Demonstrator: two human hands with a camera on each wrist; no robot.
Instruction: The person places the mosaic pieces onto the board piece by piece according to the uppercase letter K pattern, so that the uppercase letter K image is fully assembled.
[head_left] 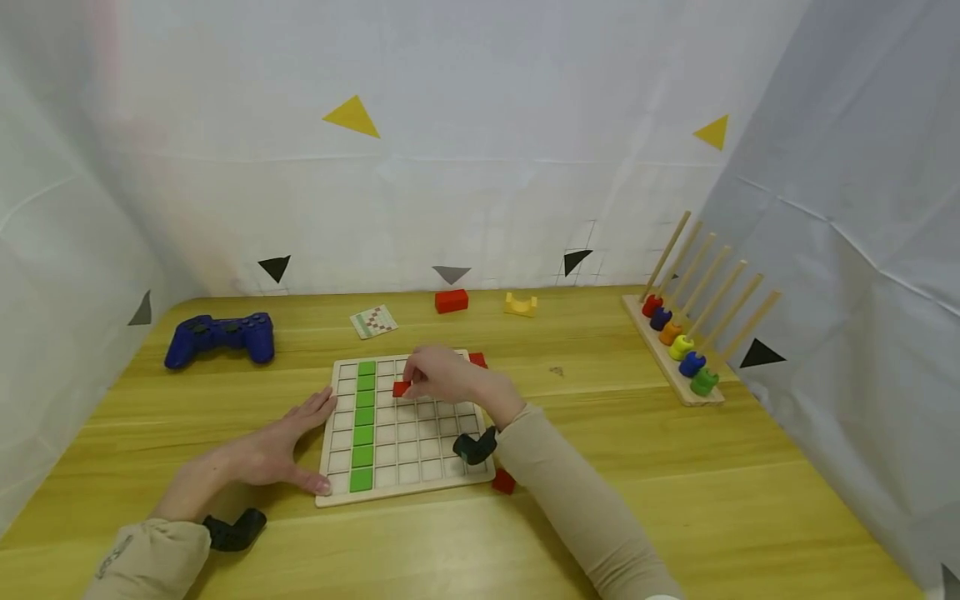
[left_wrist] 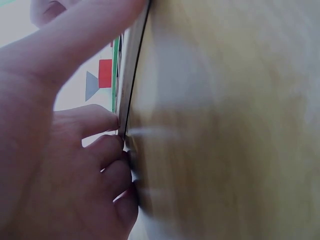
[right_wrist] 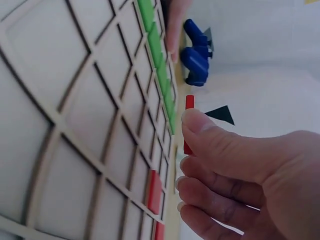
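Observation:
A wooden grid board [head_left: 408,451] lies on the table, with a column of green square tiles [head_left: 363,416] near its left side. My right hand [head_left: 450,377] pinches a red square tile [head_left: 402,389] between thumb and fingers over the upper middle of the grid. The right wrist view shows this tile held edge-on, apart from the board, and another red tile [right_wrist: 154,192] on the grid. My left hand [head_left: 273,450] rests at the board's left edge, fingers extended and spread, thumb at the near corner. In the left wrist view its fingertips meet the board's edge [left_wrist: 131,65].
A blue game controller [head_left: 221,338] lies at the back left. Behind the board are a small pattern card [head_left: 373,322], a red block [head_left: 452,301] and a yellow arched block [head_left: 521,305]. A peg rack [head_left: 701,400] with coloured rings stands right. Another red piece [head_left: 503,481] lies beside my right sleeve.

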